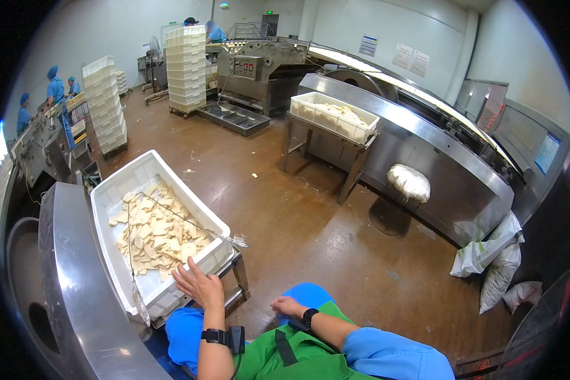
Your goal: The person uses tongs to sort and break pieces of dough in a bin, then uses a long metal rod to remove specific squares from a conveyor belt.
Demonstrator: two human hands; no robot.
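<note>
Spreading open at the plastic crate's (105,212) near edge, the left grip (198,285) is empty; the right grip (289,306), cannot tell. Dough scraps (153,239) look soft, easily torn: scoop from beneath.

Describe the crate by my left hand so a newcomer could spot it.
Find the long shiny metal panel at left. The white crate beside it, near your left hand, holds pale flat pieces; unlike the far filled crate, it has thin rods across it.

White crate (225,244) of pale dough pieces (155,237), left hand (199,285) at its rim, stacked crates (185,69) behind
</note>
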